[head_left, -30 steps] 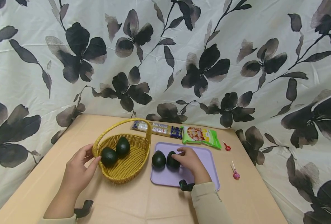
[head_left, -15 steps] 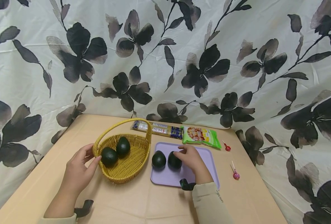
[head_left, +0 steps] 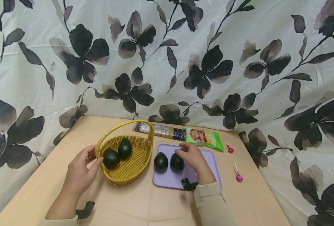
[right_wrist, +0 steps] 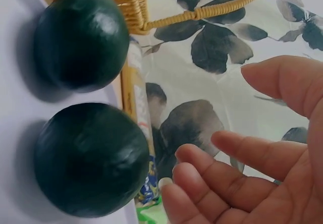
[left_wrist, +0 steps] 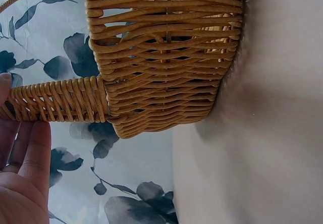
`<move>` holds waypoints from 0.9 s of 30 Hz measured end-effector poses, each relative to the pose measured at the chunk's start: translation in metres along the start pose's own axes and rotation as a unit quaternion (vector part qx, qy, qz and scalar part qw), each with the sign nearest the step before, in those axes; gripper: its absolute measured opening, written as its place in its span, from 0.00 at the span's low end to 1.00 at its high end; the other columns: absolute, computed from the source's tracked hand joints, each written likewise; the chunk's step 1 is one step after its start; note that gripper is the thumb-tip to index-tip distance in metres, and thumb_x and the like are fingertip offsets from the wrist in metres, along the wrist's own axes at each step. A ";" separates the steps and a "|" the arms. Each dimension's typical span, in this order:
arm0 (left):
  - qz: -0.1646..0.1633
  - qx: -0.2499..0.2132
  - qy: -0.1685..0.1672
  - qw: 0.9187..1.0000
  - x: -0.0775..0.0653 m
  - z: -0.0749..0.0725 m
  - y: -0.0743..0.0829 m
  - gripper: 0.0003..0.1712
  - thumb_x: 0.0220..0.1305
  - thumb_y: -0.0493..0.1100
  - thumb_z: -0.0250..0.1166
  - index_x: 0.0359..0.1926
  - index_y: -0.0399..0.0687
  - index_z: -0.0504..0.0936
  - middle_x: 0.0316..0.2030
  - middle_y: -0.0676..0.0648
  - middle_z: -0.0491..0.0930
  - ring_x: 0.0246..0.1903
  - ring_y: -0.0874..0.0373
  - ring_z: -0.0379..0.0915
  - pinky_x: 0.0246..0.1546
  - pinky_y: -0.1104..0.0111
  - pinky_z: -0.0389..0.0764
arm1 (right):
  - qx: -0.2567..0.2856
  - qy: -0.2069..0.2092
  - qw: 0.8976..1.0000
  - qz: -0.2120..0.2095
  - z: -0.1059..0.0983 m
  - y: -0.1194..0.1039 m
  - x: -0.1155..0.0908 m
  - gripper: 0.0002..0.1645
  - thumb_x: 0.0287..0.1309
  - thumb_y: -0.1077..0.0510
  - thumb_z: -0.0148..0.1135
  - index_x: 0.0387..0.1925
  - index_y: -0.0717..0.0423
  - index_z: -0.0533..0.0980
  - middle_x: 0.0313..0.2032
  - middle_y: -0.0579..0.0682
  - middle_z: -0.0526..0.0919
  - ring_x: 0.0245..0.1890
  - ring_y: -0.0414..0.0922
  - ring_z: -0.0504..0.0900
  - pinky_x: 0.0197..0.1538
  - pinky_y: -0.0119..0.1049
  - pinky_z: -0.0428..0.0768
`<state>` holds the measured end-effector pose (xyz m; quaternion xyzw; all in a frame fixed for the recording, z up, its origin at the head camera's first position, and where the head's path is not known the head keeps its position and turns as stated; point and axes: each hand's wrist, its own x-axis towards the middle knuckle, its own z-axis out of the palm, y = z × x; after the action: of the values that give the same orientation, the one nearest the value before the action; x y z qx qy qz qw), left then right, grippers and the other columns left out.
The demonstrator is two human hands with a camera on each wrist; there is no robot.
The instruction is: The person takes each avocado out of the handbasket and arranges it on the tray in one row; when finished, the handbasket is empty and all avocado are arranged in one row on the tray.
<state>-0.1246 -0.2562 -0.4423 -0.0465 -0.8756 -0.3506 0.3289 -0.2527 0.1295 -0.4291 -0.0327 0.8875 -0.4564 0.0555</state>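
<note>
In the head view, my left hand (head_left: 79, 171) pinches the side of the yellow wicker basket (head_left: 134, 172) where its handle meets the rim. The left wrist view shows the thumb and fingers on either side of the handle (left_wrist: 75, 100). Two dark green avocados, a front one (head_left: 110, 158) and a back one (head_left: 125, 148), lie inside. Two more, a left avocado (head_left: 160, 162) and a right avocado (head_left: 177, 164), sit on the lilac tray (head_left: 210, 160). Just above the right one hovers my right hand (head_left: 195, 159), holding nothing; the right wrist view shows its fingers spread loosely, apart from both avocados.
Behind the tray lie a long blue and gold packet (head_left: 167, 131) and a green snack bag (head_left: 203, 138). Two lollipops, one red (head_left: 230, 149) and one pink (head_left: 239, 177), lie right of the tray. A floral cloth (head_left: 167, 72) hangs behind the table.
My right hand has let go of the right avocado on the tray and risen slightly away from it. That avocado has shifted a little to the right. The left hand stays at the basket.
</note>
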 end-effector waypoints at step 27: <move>0.000 -0.001 0.003 1.000 -0.001 0.001 0.000 0.33 0.58 0.29 0.74 0.64 0.37 0.74 0.51 0.42 0.82 0.49 0.44 0.81 0.54 0.98 0.66 | -0.003 -0.064 0.990 -0.125 0.018 -0.057 -0.002 0.31 0.63 0.44 0.69 0.63 0.55 0.78 0.58 0.53 0.84 0.60 0.51 0.82 0.64 0.51 0.84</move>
<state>-0.1247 -0.2555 -0.4438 -0.0461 -0.8741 -0.3518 0.3319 -0.2478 0.0817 -0.3927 -0.1727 0.8725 -0.4539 0.0542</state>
